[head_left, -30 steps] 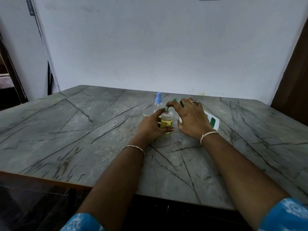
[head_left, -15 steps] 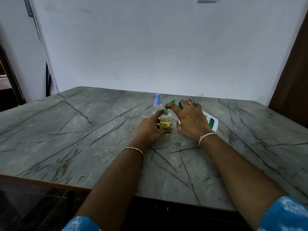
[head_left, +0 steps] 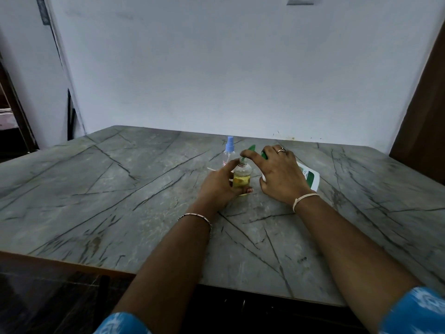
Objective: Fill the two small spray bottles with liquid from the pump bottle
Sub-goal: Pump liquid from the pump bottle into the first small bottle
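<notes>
A small clear spray bottle (head_left: 241,178), uncapped and about half full of yellow liquid, stands on the grey marble table (head_left: 120,189). My left hand (head_left: 218,186) grips it from the left side. My right hand (head_left: 279,175) lies over the green pump head (head_left: 252,148) of the white pump bottle (head_left: 309,175); its fingers are on the pump and the forefinger reaches to the small bottle's mouth. The pump bottle is mostly hidden behind that hand. A second small clear spray bottle (head_left: 228,153) with a blue spray top stands just behind, upright.
A thin white strip (head_left: 212,169) lies on the table left of my left hand. A white wall rises behind the table. A brown door or panel (head_left: 423,131) stands at the right. The table's near edge (head_left: 72,263) runs low across the view.
Both hands keep their hold on the bottles. Only the camera's view has shifted slightly.
</notes>
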`<state>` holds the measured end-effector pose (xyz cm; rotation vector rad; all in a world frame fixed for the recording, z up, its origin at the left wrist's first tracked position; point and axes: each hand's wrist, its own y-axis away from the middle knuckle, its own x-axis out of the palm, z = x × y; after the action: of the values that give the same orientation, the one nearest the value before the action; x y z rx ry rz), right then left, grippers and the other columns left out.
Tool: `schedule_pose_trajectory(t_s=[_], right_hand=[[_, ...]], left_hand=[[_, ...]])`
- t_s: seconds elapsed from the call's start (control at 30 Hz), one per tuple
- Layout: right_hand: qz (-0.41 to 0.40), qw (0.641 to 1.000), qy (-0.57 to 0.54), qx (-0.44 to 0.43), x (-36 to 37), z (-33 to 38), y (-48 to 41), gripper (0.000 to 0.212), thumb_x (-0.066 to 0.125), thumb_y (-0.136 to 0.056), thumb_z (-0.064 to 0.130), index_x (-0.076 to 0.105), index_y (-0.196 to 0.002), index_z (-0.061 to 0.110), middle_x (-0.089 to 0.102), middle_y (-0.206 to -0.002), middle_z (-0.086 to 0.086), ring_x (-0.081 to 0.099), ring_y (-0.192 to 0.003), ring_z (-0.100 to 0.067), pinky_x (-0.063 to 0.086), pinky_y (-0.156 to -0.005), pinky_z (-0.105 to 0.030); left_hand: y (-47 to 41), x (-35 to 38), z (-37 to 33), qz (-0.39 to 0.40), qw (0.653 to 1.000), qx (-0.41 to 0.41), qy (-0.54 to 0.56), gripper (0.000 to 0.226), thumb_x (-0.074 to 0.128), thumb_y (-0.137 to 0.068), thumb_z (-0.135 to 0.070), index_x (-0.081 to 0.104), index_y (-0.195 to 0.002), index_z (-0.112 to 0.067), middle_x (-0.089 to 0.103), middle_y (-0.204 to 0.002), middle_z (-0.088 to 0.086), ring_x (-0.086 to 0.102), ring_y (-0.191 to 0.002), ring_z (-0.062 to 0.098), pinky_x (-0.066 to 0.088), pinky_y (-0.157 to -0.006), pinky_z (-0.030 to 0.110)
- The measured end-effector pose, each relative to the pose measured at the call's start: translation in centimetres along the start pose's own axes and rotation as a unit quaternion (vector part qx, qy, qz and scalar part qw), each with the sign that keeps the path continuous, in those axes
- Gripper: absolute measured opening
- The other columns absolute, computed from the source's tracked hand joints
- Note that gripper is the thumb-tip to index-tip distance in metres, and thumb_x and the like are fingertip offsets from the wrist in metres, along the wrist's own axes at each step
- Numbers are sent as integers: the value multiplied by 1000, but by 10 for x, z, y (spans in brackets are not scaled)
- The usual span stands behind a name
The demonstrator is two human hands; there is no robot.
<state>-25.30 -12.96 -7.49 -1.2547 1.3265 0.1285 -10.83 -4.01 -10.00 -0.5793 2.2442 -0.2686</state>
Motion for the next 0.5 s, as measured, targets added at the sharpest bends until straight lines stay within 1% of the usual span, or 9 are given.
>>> schedule_pose_trajectory(t_s=[0.13,0.2,0.3,0.43,0.5], right_hand=[[-13,1000,-22,13,-1,5,-4,64,63,-77,21,39,-135,32,55,-107,-9,50,-108,-30,41,-90,-46],[-18,1000,-21,14,0,6,-4,64,64,-76,21,40,-134,31,55,-107,-9,50,-107,-30,42,-90,-46],[-19,1000,-18,11,1,4,-3,67,65,-76,20,38,-135,32,55,-105,-9,51,-105,-30,43,-90,-46],[-10,1000,1,-2,1,-1,1,74,66,-76,22,30,-139,36,55,-103,-10,52,-102,-31,44,-88,-45],[-11,1000,5,-4,0,-2,2,76,66,-77,21,28,-141,37,56,-103,-11,53,-102,-31,44,-87,-46]], left_hand=[[0,-1,-1,2,1000,-2,2,86,80,-72,-40,33,-144,-33,64,-121,3,65,-102,17,51,-94,40],[1,-1,-1,2,1000,-1,5,86,80,-72,-40,34,-144,-33,64,-121,4,65,-101,18,51,-94,39],[1,-1,-2,0,1000,1,3,85,80,-72,-40,34,-144,-33,65,-120,4,65,-101,18,51,-94,38],[1,-1,-2,0,1000,0,1,86,80,-71,-40,34,-144,-32,65,-121,4,65,-102,17,50,-95,35],[1,-1,-1,2,1000,1,3,87,80,-71,-41,34,-144,-32,64,-121,4,65,-101,17,50,-95,37]])
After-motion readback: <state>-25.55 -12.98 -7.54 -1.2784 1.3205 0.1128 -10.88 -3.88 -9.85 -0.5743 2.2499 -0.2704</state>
